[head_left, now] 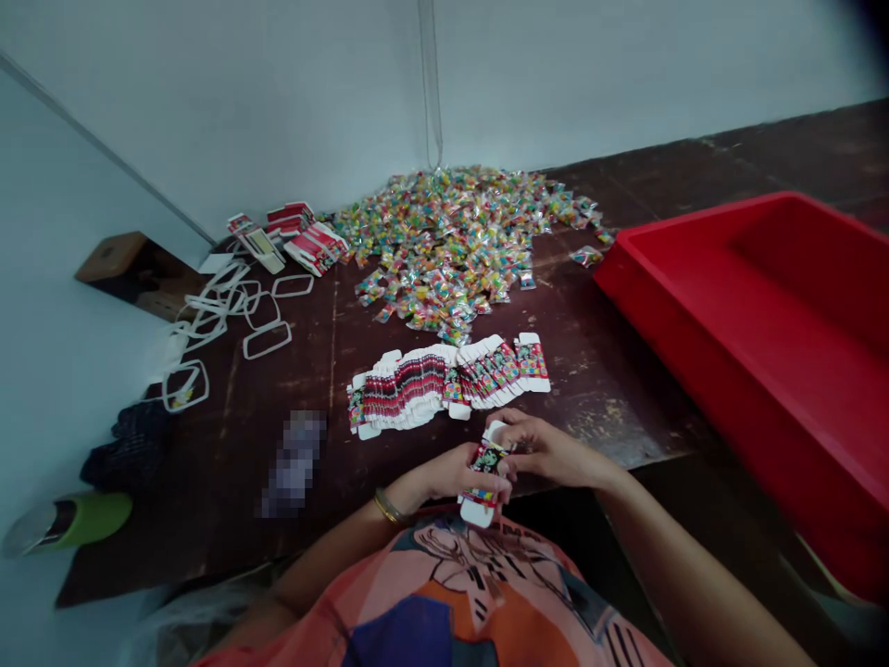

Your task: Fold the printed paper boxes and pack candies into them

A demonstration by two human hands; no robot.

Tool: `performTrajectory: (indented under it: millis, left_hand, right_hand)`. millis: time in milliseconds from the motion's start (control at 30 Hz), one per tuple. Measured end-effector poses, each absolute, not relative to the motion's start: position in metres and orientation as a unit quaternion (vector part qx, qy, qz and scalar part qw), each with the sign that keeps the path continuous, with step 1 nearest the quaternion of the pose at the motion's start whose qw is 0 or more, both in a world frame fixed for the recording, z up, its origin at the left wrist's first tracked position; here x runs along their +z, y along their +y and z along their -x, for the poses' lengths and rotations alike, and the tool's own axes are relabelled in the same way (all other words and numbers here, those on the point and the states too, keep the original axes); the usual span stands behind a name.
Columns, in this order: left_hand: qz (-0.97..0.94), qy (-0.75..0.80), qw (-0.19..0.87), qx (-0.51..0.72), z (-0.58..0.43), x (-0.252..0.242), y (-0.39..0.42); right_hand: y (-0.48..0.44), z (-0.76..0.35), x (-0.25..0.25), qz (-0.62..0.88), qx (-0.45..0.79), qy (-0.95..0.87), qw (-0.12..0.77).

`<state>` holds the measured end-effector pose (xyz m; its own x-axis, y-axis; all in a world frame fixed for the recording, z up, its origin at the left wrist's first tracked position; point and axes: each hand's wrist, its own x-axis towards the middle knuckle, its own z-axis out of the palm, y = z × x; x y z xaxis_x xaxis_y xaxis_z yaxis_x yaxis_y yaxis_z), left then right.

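Note:
My left hand [464, 474] grips a small printed cardboard box [489, 456] around its lower part, in front of my body. At the box's upper end, the fingers of my right hand [533, 448] are closed on it by its white flap. Another white flap sticks out at the bottom. Just beyond my hands, a fanned row of flat printed boxes [417, 389] lies across the table. Behind that row spreads a large heap of small clear packets with colourful pieces inside [465, 241].
A red tray [667, 287] stands at the right. Flat card stacks [316, 248], white loop bands [268, 340] and a wooden box [139, 269] occupy the left back. Dark cloth [129, 445] and a green-and-clear container [90, 519] lie at the left edge.

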<state>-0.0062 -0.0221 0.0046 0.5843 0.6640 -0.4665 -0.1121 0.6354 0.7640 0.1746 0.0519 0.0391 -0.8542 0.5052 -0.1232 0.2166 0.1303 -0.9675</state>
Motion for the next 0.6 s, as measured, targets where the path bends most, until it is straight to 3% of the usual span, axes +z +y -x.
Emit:
performTrajectory:
  millis: [300, 500, 600]
  left_hand:
    - [-0.459, 0.582, 0.555, 0.377, 0.005, -0.017, -0.052]
    - [-0.580, 0.541, 0.528, 0.303, 0.019, -0.008, -0.068]
    - [-0.579, 0.542, 0.531, 0.299, 0.020, -0.003, -0.072]
  right_hand:
    - [0.002, -0.170, 0.012, 0.391, 0.678, -0.567, 0.257]
    - [-0.006, -0.177, -0.016, 0.374, 0.875, -0.255, 0.169]
    - [-0.005, -0.174, -0.020, 0.356, 0.904, -0.210, 0.104]
